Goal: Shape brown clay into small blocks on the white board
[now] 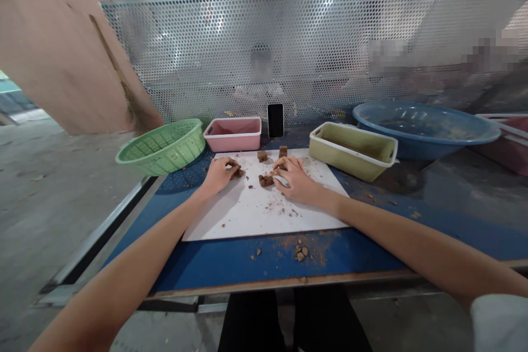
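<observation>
From my head-worn view, I look down at a white board [247, 214] on a blue desk [198, 267]. My left grip [223, 175] is at the board's far left, fingertips bent down onto a small brown clump [238, 174]; I cannot tell whether they are closed around it. My right grip [291, 179] is right of centre, fingertips at the right end of a brown block [265, 181]; whether it is clenched on that block, I cannot tell. Two more blocks stand on the board's far side. Crumbs dot the board. Beyond it, left to right, are a green basket [165, 151], a pink bin [234, 140], an upright phone [275, 121], an olive bin [348, 157] and a blue basin [424, 146].
</observation>
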A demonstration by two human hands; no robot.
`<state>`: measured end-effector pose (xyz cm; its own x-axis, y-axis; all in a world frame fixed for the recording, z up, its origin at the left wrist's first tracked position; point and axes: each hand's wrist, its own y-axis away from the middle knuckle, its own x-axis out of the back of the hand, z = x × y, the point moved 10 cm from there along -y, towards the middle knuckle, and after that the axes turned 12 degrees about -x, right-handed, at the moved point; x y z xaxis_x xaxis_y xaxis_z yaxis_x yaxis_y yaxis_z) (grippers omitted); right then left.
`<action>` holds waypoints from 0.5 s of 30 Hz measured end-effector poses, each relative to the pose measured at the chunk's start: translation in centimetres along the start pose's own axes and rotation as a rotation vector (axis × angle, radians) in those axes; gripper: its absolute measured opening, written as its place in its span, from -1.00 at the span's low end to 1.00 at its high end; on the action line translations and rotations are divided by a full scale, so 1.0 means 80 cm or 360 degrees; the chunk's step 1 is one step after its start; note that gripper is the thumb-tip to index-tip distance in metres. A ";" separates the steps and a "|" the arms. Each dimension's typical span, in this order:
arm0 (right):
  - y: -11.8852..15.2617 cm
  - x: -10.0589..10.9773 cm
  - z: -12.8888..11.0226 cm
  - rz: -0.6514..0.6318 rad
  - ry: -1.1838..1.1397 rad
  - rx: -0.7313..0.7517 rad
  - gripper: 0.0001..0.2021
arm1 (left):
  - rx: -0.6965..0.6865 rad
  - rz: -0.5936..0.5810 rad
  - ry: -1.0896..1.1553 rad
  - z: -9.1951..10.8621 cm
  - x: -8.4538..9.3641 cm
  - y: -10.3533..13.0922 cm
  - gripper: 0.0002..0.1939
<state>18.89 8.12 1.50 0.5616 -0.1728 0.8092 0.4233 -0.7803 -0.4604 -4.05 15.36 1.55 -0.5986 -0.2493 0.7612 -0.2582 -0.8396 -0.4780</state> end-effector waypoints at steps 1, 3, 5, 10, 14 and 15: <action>0.000 0.000 0.001 0.0002 0.0001 -0.0006 -0.77 | 0.0009 0.0043 0.0042 0.002 0.004 0.001 -0.84; -0.001 0.002 0.001 0.0025 -0.0005 -0.0015 -0.74 | 0.0054 0.0139 0.0187 0.008 0.010 0.005 -0.80; -0.001 0.006 -0.002 0.0062 -0.0016 -0.0015 -0.70 | 0.0125 0.0208 0.0458 0.020 0.010 0.012 -0.71; 0.007 0.026 -0.019 0.0201 -0.0029 0.0016 -0.47 | 0.0193 0.0155 0.1239 0.090 -0.014 0.032 -0.54; 0.014 0.023 -0.034 0.0197 0.0074 0.0115 -0.49 | 0.0262 -0.0007 0.1526 0.128 -0.038 0.049 -0.50; 0.016 0.022 -0.035 0.0198 0.0097 0.0136 -0.54 | 0.0278 -0.0028 0.1578 0.132 -0.042 0.052 -0.49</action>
<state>18.41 5.15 3.38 0.5703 -0.3030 0.7635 0.4136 -0.6971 -0.5856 4.88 7.62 1.60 -0.9772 0.2113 0.0211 -0.2058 -0.9180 -0.3390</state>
